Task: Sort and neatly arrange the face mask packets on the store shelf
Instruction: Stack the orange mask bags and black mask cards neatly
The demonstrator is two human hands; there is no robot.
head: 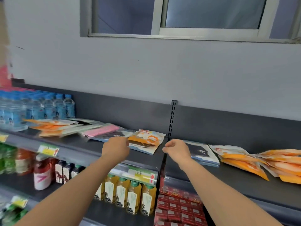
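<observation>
**On the top shelf, two hands poised over scattered mask packets**

At the shelf's point(236, 180) front edge we hold both arms stretched forward. Our left hand point(116, 148) is nearer the work. Its fingers curl at the near-left edge of the orange cartoon packet point(147, 138), which lies flat and askew atop a darker one, just beyond and right of the knuckles. Whether they pinch it, we cannot tell. Our right hand point(176, 150), fingers curled narrow around nothing visible, hovers before the dark packet point(201, 152), just right of the upright post point(172, 118). An orange pile point(260, 160) sits further right, and a loose spread point(65, 126) fans left toward the water bottles point(48, 106).
</observation>
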